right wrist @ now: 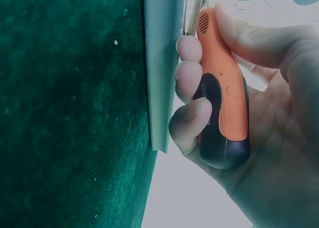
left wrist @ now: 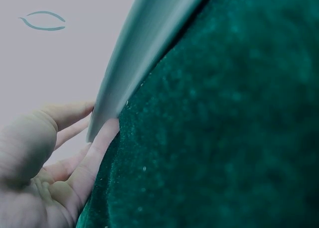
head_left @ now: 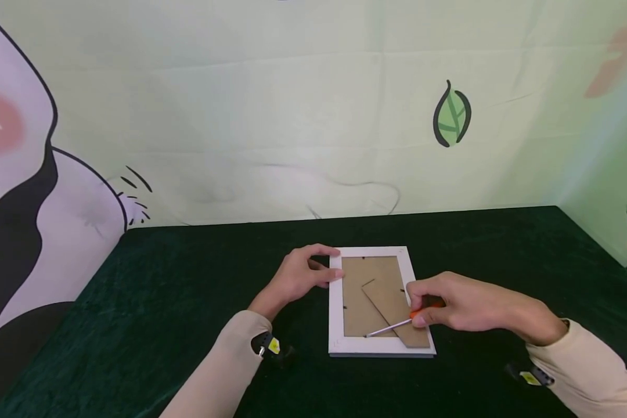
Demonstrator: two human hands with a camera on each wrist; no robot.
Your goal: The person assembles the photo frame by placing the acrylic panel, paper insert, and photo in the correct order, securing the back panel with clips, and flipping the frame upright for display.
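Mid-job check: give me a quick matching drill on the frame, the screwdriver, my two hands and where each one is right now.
1. picture frame
2. screwdriver
3. left hand
4. right hand

A. touches the frame's upper left corner
B. lies face down on the green cloth
C. grips the orange handle
D. metal tip at the cardboard backing's lower edge

Pairs: 1-B, 2-D, 3-A, 4-C

Dark green velvet-covered table, white picture frame lying face down on it

Reached in from six o'clock, both forearms sleeved. Left hand lay at nine o'clock, fingers loosely bent, tips touching. Right hand sat at three o'clock, fingers curled in a grip.
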